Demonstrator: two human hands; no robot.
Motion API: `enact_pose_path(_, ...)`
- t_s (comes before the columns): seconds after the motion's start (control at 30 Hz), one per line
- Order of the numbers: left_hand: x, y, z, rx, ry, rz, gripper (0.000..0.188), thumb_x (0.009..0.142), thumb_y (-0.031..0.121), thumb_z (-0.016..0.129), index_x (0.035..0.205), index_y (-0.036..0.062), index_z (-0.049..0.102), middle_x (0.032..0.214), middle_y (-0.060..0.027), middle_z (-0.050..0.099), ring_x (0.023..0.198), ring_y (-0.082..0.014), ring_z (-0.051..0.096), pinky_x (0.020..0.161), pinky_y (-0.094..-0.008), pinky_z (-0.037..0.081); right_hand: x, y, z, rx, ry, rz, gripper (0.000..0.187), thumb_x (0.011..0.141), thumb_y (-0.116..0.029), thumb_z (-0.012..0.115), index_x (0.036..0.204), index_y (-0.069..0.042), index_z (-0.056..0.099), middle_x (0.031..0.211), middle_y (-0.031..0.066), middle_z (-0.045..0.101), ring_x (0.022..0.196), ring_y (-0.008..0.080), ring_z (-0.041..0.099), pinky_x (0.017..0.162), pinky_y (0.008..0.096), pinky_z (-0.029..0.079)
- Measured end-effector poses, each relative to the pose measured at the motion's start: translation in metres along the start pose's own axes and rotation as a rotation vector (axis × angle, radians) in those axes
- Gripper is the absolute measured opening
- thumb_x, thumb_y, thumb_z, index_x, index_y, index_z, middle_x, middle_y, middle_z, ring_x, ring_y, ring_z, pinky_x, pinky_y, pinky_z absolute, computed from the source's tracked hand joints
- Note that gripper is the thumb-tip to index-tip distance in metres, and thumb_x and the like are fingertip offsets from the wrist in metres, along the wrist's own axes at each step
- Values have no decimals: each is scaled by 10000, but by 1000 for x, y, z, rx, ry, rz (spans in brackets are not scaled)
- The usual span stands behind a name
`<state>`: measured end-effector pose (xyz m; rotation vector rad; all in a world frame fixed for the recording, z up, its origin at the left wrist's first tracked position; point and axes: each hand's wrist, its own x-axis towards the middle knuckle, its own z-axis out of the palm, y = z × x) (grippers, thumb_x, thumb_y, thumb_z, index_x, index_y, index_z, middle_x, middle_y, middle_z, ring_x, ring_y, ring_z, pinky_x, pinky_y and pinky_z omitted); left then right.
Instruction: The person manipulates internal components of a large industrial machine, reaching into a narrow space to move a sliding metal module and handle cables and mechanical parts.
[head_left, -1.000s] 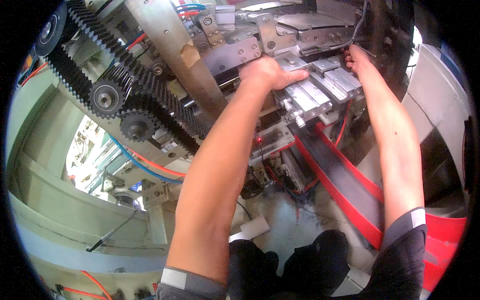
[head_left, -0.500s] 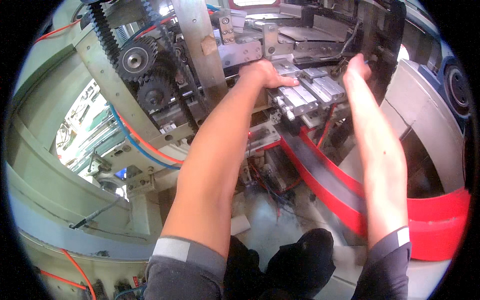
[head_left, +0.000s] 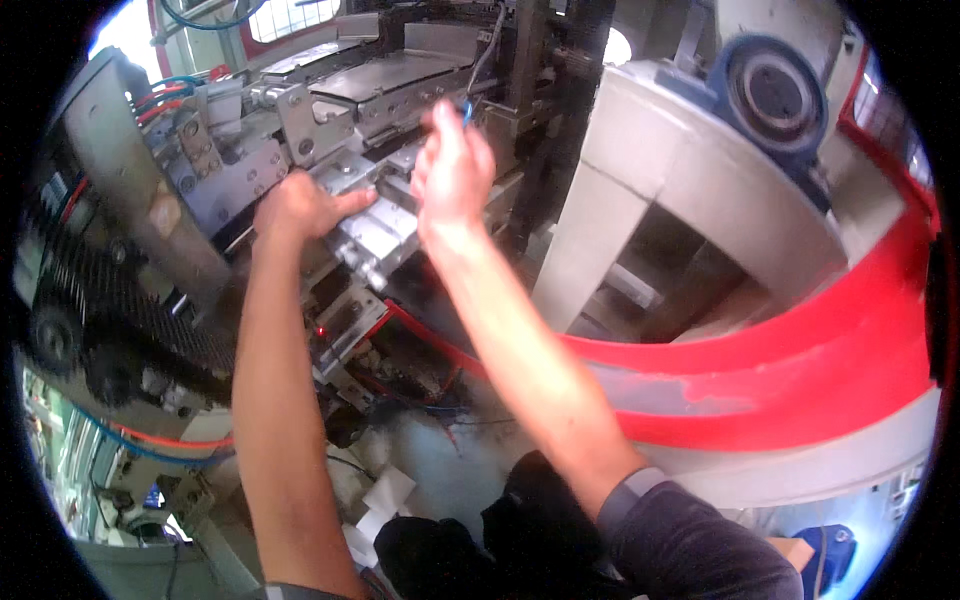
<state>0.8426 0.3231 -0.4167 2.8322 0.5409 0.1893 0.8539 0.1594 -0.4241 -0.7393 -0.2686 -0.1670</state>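
Note:
My left hand [head_left: 298, 205] is at the left edge of a silver metal block [head_left: 378, 232] in the machine. Its thumb stretches across the top of the block, while its other fingers curl down out of sight. Just right of and above the block, my right hand [head_left: 453, 178] is raised, fingers curled and blurred by motion. A small blue thing [head_left: 467, 112] shows at its fingertips; what kind it is I cannot make out. Bolts and a small cylinder [head_left: 362, 268] stick out of the block's near side.
A red-edged curved chute [head_left: 740, 390] sweeps from below the block to the right. Beyond it are a grey frame [head_left: 690, 170] and a blue bearing housing [head_left: 770, 95]. Dark gears and chain [head_left: 120, 300] lie at left. Metal plates [head_left: 390, 75] lie behind the block.
The view has swung right, so the machine appears further left. My right hand has come in close to the block and my left hand. My left hand stays at the block's left edge.

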Motion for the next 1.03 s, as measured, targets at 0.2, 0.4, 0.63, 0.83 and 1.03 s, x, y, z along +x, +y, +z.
enact_pose_path(0.2,-25,35,-13,-132,42,-77,694,561,604,783,943,34,682,935,-175,680,869,-330,660,770,-410,516,-93,-18,-34,-500,191,406,259,931,-340,561,840,-98,569,564,-93,390,413,13,303,366,202,193)
enact_pose_path(0.4,-21,25,-25,-52,-35,-194,706,643,544,762,1096,29,596,987,-177,660,896,-342,641,812,-413,502,-210,-112,-22,-1196,-317,890,312,929,-314,555,943,-5,602,779,130,624,712,206,561,688,333,458)
enact_pose_path(0.63,-168,88,-7,-419,135,134,786,771,404,681,1360,-6,362,1400,-247,339,1282,-426,332,1054,-512,283,-273,-271,17,-1117,102,1465,488,971,-441,428,845,-23,645,636,56,546,632,124,507,639,302,439)
enact_pose_path(0.83,-376,67,4,-440,-454,23,653,721,358,718,1210,-21,507,1255,-243,487,1194,-411,415,1024,-491,325,-301,-352,49,-1126,31,1540,481,963,-432,452,729,-63,653,640,1,556,651,83,502,625,258,423)
enact_pose_path(1.03,-390,111,-40,-618,-498,97,662,736,364,723,1227,-8,483,1201,-216,537,1132,-386,476,966,-463,374,-298,-400,26,-1238,-59,1337,419,953,-392,445,830,-78,694,768,97,659,729,204,607,707,322,465)
